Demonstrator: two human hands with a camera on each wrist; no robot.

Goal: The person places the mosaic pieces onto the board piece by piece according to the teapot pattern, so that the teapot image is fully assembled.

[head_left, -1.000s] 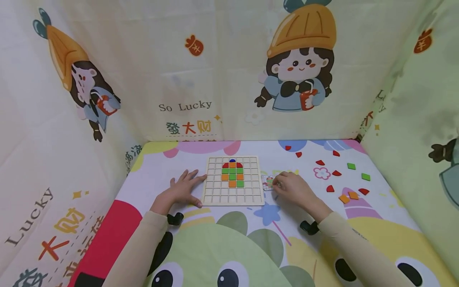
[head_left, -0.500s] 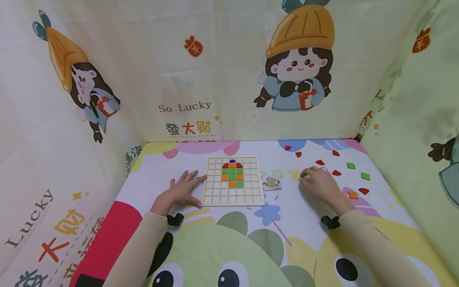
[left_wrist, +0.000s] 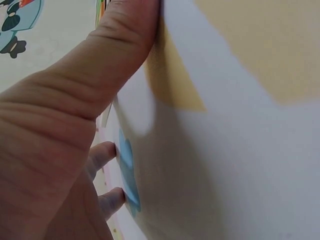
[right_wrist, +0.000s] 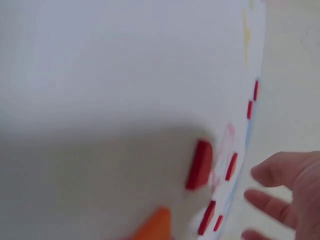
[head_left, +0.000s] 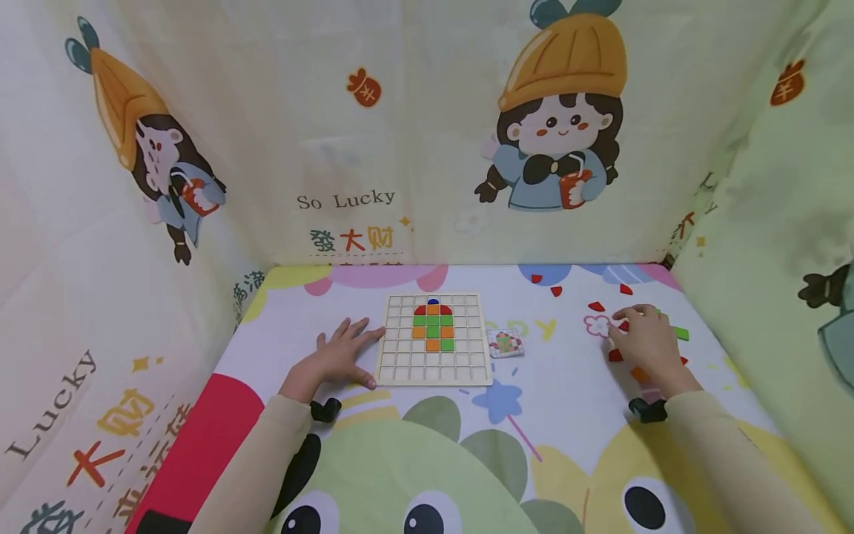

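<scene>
A pale wooden grid board (head_left: 400,369) lies on the table, with a pattern of green, orange, red and blue tiles (head_left: 433,328) in its upper middle. My left hand (head_left: 336,354) rests spread on the table, its fingers and thumb at the board's left edge. Over the loose pieces on the right hovers my right hand (head_left: 647,341). Its thumb (right_wrist: 280,167) and fingers stand apart with nothing between them in the right wrist view. Close by are a red rounded piece (right_wrist: 201,165) and an orange square (right_wrist: 156,224). A green tile (head_left: 682,334) shows partly past the hand.
A small picture card (head_left: 505,343) lies against the board's right side. More red pieces (head_left: 557,291) are scattered toward the back right. Printed fabric walls (head_left: 434,148) enclose the table at the back and both sides.
My right hand has left the picture card and moved right, to above the loose pieces. The card is now uncovered. My left hand stays at the board.
</scene>
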